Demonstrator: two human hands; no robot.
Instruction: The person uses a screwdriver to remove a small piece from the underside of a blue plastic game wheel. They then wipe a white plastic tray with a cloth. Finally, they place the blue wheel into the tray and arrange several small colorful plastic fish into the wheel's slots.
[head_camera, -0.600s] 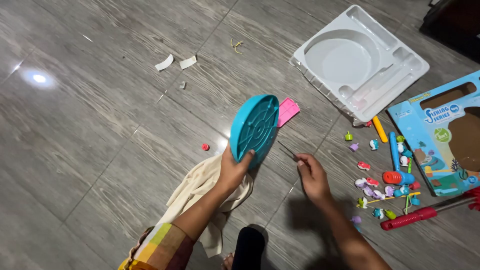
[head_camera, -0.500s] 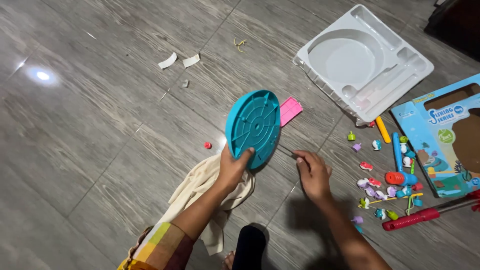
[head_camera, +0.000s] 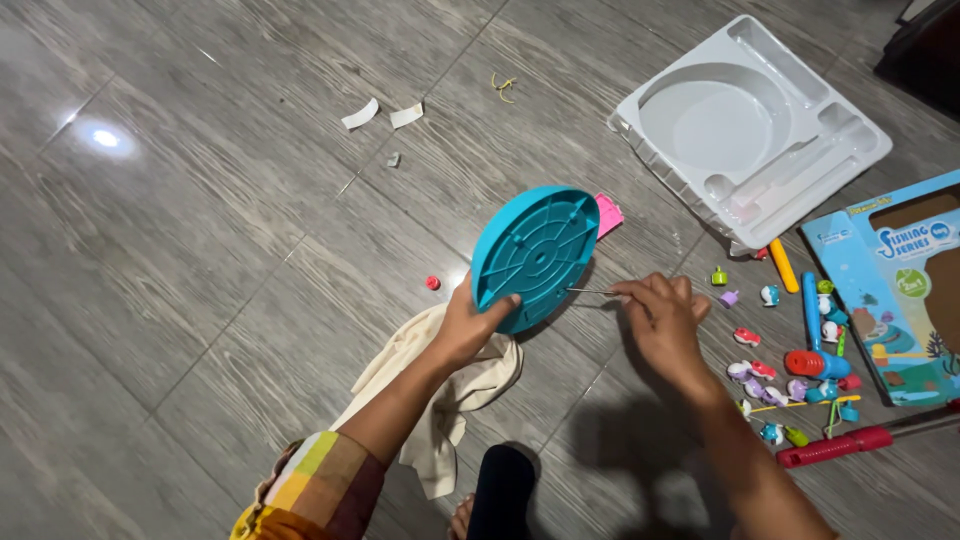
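your left hand (head_camera: 470, 325) fingers clamp the teal disc (head_camera: 533, 252) tilted underside-up, so your right hand (head_camera: 662, 318) fingers, pinched on a thin pin (head_camera: 590, 291), reach it.

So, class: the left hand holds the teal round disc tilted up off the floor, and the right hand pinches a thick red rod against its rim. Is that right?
Not quite. The head view shows the right hand pinching a thin metal pin, not a thick red rod. The rest stands: the left hand holds the teal round disc tilted up off the floor.
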